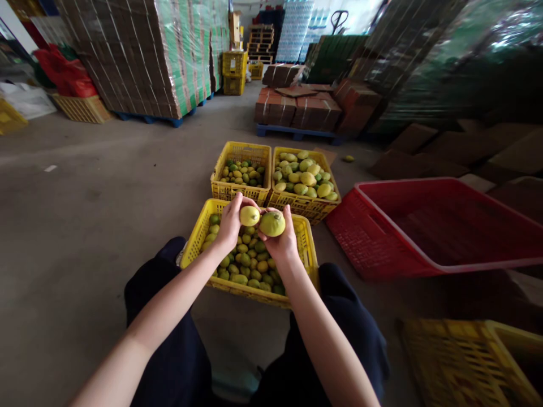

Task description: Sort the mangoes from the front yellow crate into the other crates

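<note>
My left hand [232,221] is closed around a yellow lemon [249,216]. In my right hand [285,240] sits a larger, greener lemon [272,224], gripped between thumb and fingers. The two fruits are held side by side above a yellow crate [311,265] that stands between my knees. Many green and yellow lemons [245,260] lie in that crate, partly hidden by my hands and forearms. Just beyond it, a yellow crate at the left [216,183] contains small lemons. Beside that one, another yellow crate [303,212] is heaped with larger, paler lemons.
A red crate [360,237] stands at the right, with a yellow crate [449,362] nearer me. One lemon [348,159] lies on the floor. Flattened cardboard [297,110] is stacked on a blue pallet [292,134]. Wrapped pallet loads [131,56] rise behind.
</note>
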Action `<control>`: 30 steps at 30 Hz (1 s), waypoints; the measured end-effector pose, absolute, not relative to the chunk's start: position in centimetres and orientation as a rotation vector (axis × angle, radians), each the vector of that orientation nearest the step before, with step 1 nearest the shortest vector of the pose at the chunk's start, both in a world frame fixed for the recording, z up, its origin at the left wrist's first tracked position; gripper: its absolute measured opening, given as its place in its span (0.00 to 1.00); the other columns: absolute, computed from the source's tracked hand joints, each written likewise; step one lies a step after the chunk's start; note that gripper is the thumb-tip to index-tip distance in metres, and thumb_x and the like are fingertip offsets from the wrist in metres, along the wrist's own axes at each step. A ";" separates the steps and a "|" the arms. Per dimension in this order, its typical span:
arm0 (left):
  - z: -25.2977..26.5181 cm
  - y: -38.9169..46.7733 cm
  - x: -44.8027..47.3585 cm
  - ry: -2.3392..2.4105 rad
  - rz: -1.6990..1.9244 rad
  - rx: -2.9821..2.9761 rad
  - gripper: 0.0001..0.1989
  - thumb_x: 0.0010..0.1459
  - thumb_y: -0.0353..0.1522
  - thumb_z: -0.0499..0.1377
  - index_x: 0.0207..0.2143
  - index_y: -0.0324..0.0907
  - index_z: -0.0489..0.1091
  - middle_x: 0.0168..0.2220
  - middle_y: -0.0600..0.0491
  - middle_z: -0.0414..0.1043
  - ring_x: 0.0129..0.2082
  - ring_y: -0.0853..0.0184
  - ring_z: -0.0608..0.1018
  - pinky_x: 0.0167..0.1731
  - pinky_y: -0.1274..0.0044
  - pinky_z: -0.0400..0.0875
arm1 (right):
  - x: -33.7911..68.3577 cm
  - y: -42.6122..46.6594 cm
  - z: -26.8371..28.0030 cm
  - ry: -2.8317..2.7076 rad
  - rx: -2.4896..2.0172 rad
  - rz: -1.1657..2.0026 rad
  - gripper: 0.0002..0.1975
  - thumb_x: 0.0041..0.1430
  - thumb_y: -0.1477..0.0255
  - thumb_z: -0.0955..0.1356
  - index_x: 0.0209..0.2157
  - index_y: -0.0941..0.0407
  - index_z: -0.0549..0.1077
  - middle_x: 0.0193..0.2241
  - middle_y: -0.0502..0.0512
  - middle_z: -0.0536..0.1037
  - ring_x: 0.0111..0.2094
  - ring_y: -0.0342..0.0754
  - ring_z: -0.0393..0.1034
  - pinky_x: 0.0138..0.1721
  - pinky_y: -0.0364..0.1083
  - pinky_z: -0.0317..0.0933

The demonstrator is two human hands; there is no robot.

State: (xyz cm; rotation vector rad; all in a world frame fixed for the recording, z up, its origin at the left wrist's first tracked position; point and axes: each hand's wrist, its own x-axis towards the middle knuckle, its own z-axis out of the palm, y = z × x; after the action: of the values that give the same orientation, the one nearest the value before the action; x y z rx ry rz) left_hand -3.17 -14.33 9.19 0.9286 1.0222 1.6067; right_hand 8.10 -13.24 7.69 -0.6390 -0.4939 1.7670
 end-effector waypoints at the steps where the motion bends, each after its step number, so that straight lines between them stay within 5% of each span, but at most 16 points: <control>1: 9.3 -14.4 -3.1 1.018 1.607 0.928 0.23 0.60 0.48 0.52 0.22 0.41 0.67 0.25 0.51 0.74 0.30 0.67 0.77 0.32 0.76 0.72 | 8.1 -13.2 7.6 -0.516 -0.628 1.754 0.20 0.60 0.54 0.66 0.25 0.57 0.73 0.23 0.51 0.77 0.18 0.41 0.68 0.09 0.37 0.52; 11: 9.5 -14.0 -3.1 0.909 1.387 0.174 0.16 0.65 0.36 0.46 0.27 0.41 0.65 0.18 0.55 0.63 0.16 0.73 0.66 0.12 0.84 0.57 | 8.9 -13.0 6.7 -0.446 -0.600 1.958 0.20 0.67 0.60 0.57 0.36 0.58 0.72 0.25 0.54 0.80 0.22 0.46 0.74 0.16 0.41 0.68; 21: 7.4 -13.8 -2.8 0.963 1.241 0.308 0.15 0.67 0.34 0.46 0.32 0.40 0.68 0.23 0.53 0.70 0.18 0.77 0.70 0.16 0.88 0.65 | 10.5 -12.9 6.3 -0.196 -0.629 1.982 0.14 0.63 0.62 0.62 0.36 0.59 0.72 0.26 0.58 0.79 0.23 0.45 0.73 0.19 0.39 0.69; 25: 3.9 -15.7 -1.1 1.013 1.045 0.488 0.08 0.60 0.34 0.55 0.29 0.42 0.70 0.22 0.54 0.71 0.15 0.76 0.69 0.14 0.87 0.62 | 12.4 -12.5 7.0 0.000 -0.751 1.825 0.09 0.62 0.66 0.64 0.34 0.56 0.71 0.24 0.54 0.77 0.26 0.44 0.73 0.21 0.37 0.69; 30: -1.5 -21.8 0.2 0.873 0.293 0.985 0.10 0.43 0.41 0.67 0.24 0.44 0.76 0.22 0.54 0.73 0.16 0.71 0.72 0.13 0.82 0.64 | 15.1 -12.7 7.3 -0.036 -0.824 1.761 0.04 0.56 0.70 0.67 0.33 0.55 0.71 0.24 0.51 0.77 0.26 0.43 0.73 0.22 0.37 0.68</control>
State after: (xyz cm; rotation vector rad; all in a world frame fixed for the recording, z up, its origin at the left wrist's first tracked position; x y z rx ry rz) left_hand 0.18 -21.79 -1.50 0.9849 0.8731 0.2933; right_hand 15.11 -12.68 7.25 -0.8235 -0.0360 1.7609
